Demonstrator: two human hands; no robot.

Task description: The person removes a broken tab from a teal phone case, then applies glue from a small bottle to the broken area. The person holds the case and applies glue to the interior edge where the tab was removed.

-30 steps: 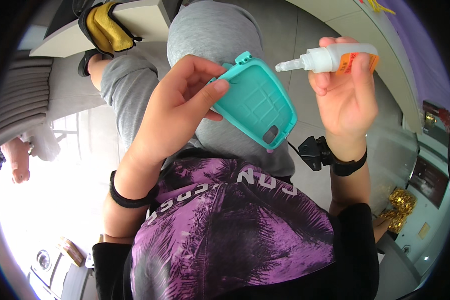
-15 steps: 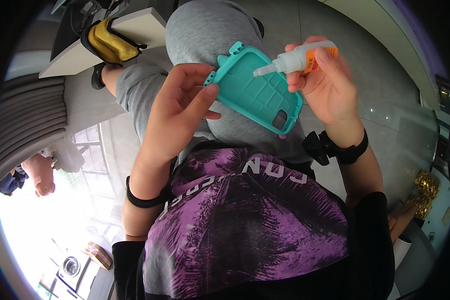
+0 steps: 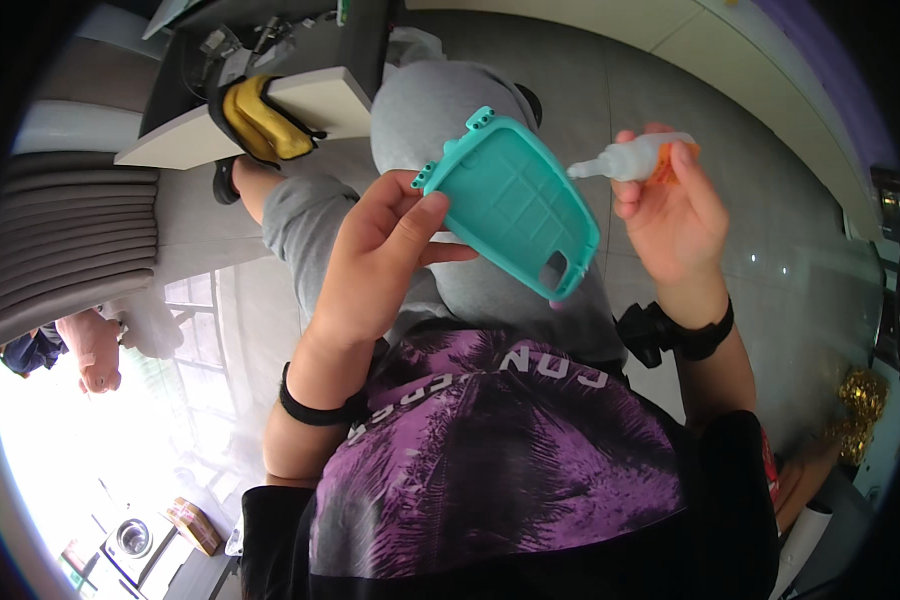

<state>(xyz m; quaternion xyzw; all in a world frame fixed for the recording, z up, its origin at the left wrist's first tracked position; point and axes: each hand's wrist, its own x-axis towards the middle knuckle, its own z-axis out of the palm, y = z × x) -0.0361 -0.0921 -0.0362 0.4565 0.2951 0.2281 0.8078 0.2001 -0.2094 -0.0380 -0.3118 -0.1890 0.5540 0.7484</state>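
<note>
Turquoise phone case (image 3: 515,205) gripped by the left hand (image 3: 385,255) above the lap, small glue bottle (image 3: 635,160) pinched in the closed right hand (image 3: 675,215), nozzle pointed toward the case, just beside it

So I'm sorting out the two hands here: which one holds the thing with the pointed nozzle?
The right hand: it grips a small clear glue bottle with a white nozzle. The left hand holds the flat teal phone case.

grey tiled floor (image 3: 770,200), gold tinsel (image 3: 858,400)
</note>
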